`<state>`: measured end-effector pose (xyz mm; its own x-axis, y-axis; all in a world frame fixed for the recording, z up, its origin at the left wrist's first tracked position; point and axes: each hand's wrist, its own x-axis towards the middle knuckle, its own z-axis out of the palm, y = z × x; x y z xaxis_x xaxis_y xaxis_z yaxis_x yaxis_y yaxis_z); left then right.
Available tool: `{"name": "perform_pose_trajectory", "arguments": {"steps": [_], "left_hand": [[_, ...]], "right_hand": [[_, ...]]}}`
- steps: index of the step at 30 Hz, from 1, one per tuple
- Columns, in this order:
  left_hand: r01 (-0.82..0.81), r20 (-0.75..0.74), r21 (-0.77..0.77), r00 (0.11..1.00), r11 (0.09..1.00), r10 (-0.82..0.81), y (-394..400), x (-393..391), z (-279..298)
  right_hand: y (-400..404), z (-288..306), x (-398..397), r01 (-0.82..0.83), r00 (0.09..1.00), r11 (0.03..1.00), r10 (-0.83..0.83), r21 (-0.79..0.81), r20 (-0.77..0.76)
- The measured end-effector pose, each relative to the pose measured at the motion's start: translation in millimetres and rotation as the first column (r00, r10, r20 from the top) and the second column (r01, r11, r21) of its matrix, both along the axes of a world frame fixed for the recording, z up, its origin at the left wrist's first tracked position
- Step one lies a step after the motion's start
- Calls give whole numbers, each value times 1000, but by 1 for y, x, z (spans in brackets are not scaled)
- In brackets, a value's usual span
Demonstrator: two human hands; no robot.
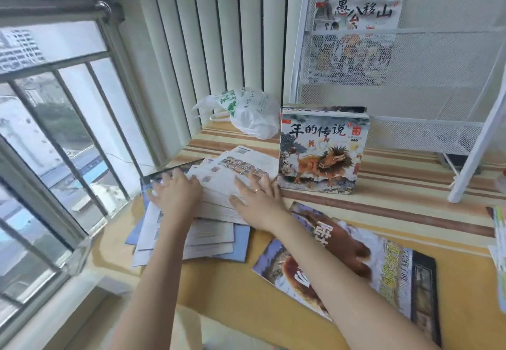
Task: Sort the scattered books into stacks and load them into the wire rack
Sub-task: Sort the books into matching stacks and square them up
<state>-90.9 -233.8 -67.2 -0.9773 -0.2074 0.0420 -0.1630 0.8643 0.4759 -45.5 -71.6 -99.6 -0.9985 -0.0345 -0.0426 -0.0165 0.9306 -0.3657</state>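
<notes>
On the striped mat, both hands, left hand (178, 195) and right hand (256, 199), press flat on scattered books (208, 212); beside them stands a stack fronted "年的传说" (320, 152); "愚公移山" (356, 34) sits in the wire rack (438, 97).

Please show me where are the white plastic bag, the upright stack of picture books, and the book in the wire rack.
White plastic bag with green print (250, 115), head view, crumpled middle.
Upright stack of picture books (321, 155), head view, front cover.
Book in the white wire rack (356, 12), head view, title area.

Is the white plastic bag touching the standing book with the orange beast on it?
Cannot tell. In the head view the plastic bag edge meets the top left corner of the upright book stack, but the bag sits farther back, so this may be overlap only.
</notes>
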Motion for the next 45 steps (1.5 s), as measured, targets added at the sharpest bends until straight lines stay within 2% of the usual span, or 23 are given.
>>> {"name": "perform_pose_trajectory", "arguments": {"steps": [2,5,8,10,12,14,17,18,19,21,22,25,26,29,31,32,34,37,39,41,42,43,45], "left_hand": [[9,-9,-13,1000,1000,-9,-21,4,-4],[87,-53,28,995,996,-85,-35,11,-9],[79,-46,213,996,974,-71,-41,12,-7],[42,-21,364,999,930,-37,-43,9,-5],[20,-13,450,1000,893,-16,-48,10,-2],[23,-26,520,1000,854,-11,-52,9,-1],[35,-48,609,999,792,-7,-59,11,0],[50,-57,642,998,765,-18,-61,12,1],[68,-63,679,997,731,-35,-63,13,1],[107,-66,748,994,656,-87,-65,16,3],[129,-73,772,991,623,-115,-66,16,2],[154,-100,809,987,567,-126,-68,16,-1],[142,-103,851,989,505,-104,-69,16,-2],[78,-72,976,997,202,-41,-77,14,-2],[11,-11,1000,1000,24,-13,-87,12,-3],[-24,23,999,1000,-38,-20,-92,11,-6],[-61,57,994,997,-88,-48,-97,14,-9],[-24,17,998,994,-62,-112,-99,14,-9],[2,10,996,991,91,-134,-99,12,-8],[41,-8,941,995,337,-99,-96,11,-11],[84,-48,901,994,426,-95,-94,12,-14],[147,-104,869,988,473,-115,-89,14,-15],[252,-185,837,966,486,-183,-78,20,-18]], "right_hand": [[-3,-4,0,-36,999,999,36,-1,34],[-12,-1,9,-133,991,987,133,-87,-6],[-27,-2,27,-201,978,975,194,-98,-75],[-34,-6,39,-230,972,966,220,-119,-85],[-38,-9,48,-246,966,966,237,-84,-101],[-37,-6,48,-208,963,977,194,-56,-186],[-28,11,21,-2,927,980,-73,-201,-368],[-23,16,8,79,930,965,-162,-248,-331],[-19,19,-4,155,949,953,-217,-259,-229],[-19,14,-15,212,977,964,-211,-158,25],[-22,8,-15,190,980,977,-182,-97,84],[-32,-6,-5,101,995,994,-101,-30,-25],[-36,-9,-2,77,995,997,-78,-18,-61],[-50,-11,8,35,996,999,-34,4,-87],[-57,-11,12,34,995,999,-35,-6,-90],[-58,-11,13,35,995,999,-36,-14,-94],[-58,-12,15,31,994,999,-35,-36,-107],[-55,-13,16,6,991,993,-21,-118,-129],[-47,-10,10,20,982,984,-52,-176,-181],[-35,-8,-1,113,960,980,-151,-164,-237],[-29,-7,-7,166,953,977,-193,-132,-233],[-26,-6,-12,194,957,976,-211,-98,-202],[-24,-8,-19,181,977,982,-186,-58,-108]]}}
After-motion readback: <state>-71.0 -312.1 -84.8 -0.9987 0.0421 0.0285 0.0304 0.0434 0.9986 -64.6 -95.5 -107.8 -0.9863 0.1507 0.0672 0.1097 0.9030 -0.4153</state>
